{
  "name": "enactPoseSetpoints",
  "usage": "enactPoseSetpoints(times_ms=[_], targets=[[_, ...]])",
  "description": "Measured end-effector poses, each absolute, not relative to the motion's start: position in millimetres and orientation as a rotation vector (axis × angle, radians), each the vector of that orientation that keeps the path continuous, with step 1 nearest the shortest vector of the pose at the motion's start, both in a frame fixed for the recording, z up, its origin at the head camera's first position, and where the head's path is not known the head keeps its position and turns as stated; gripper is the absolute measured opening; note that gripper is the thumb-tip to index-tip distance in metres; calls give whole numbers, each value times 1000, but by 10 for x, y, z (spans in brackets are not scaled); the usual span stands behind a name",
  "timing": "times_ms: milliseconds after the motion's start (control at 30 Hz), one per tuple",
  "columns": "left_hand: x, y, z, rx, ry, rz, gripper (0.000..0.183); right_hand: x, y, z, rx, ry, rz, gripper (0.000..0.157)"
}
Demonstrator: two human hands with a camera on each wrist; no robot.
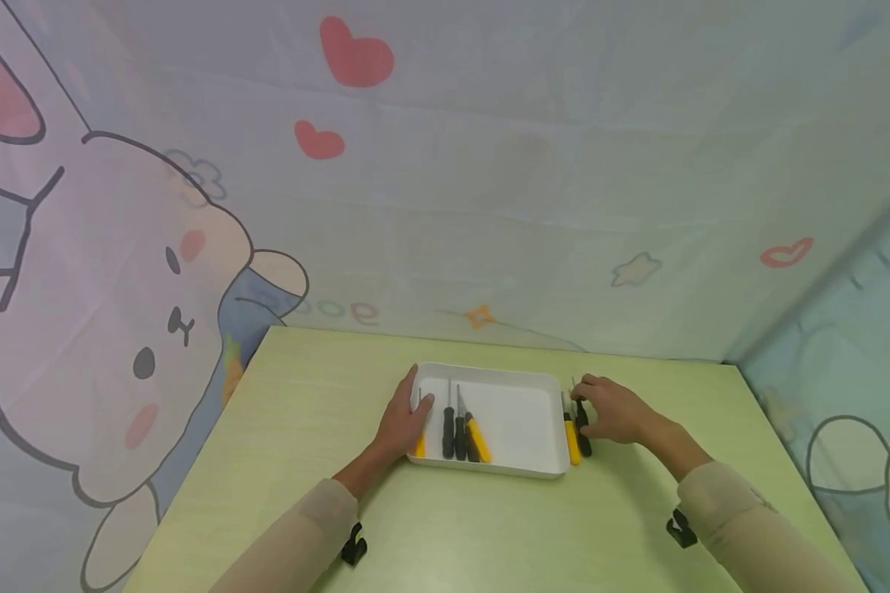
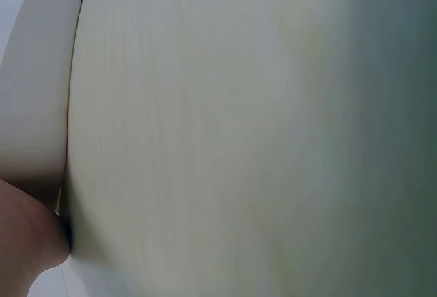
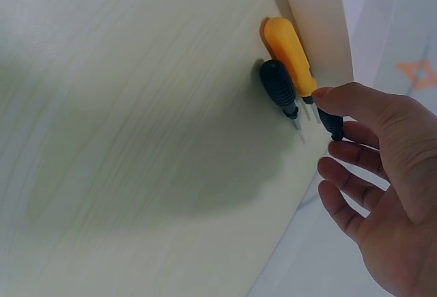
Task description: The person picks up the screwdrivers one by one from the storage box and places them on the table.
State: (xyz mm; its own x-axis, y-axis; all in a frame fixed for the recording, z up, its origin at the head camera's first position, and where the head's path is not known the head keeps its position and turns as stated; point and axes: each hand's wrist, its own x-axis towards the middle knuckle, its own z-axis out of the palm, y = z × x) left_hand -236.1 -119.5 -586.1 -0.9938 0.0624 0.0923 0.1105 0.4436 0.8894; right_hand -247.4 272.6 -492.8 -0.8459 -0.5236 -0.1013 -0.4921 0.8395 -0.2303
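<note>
My left hand point(image 1: 401, 424) grips the left side of a white tray point(image 1: 522, 420), thumb over the rim and fingers outside. In the left wrist view, part of that hand point(image 2: 29, 235) shows at the tray's wall point(image 2: 39, 92). Beyond the tray's right side, my right hand point(image 1: 614, 410) pinches a small black-handled screwdriver point(image 3: 332, 123) between thumb and fingertips. Beside it on the table lie another black-handled screwdriver point(image 3: 278, 85) and a yellow-handled screwdriver point(image 3: 289, 51), both along the tray's outer wall. Several black- and yellow-handled tools point(image 1: 478, 436) lie in the tray's left half.
The tray stands on a pale wood-grain table point(image 1: 475, 527). A printed cloth backdrop point(image 1: 534, 206) with hearts and a rabbit rises behind the table's far edge and along its sides.
</note>
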Motion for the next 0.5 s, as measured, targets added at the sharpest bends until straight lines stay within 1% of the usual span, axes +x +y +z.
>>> enactPoseSetpoints(times_ms=[500], targets=[[-2385, -1192, -5886, -158, -2627, -1627, 68, -2472, 2876, -5074, -795, 2856, -252, 45]])
